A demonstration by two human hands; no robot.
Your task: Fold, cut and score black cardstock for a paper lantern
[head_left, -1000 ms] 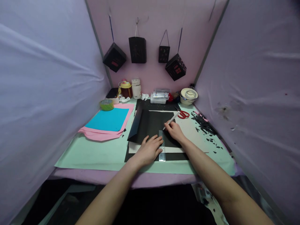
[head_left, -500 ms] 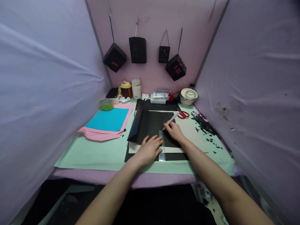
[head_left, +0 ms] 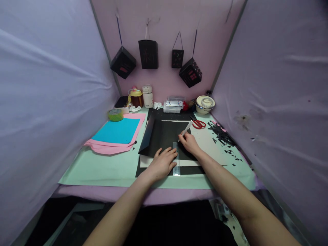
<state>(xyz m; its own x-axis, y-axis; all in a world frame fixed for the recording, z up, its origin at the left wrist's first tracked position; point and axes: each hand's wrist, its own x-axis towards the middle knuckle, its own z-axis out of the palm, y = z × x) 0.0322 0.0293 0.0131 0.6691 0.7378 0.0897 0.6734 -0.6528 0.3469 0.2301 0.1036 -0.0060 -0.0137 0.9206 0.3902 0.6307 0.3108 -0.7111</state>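
While the left hand [head_left: 163, 164] lies flat, fingers slightly spread, tips on a clear plastic ruler [head_left: 176, 170], the right hand [head_left: 189, 141] — fingers closed round a slim white pen [head_left: 188, 127] — angles it beside the ruler's far end, over folded black paper [head_left: 169, 131]. Red-handled scissors [head_left: 199, 124] lie beyond; black cuboid boxes [head_left: 148, 54] hang behind.

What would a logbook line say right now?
left hand: on clear ruler, black paper | right hand: holding white pen-like tool, near ruler's far end | red-handled scissors: beyond right hand

I see black paper [head_left: 170, 135], a white pen [head_left: 187, 127], red scissors [head_left: 202, 124], a blue sheet [head_left: 116, 131] and a pale green tabletop [head_left: 102, 173].
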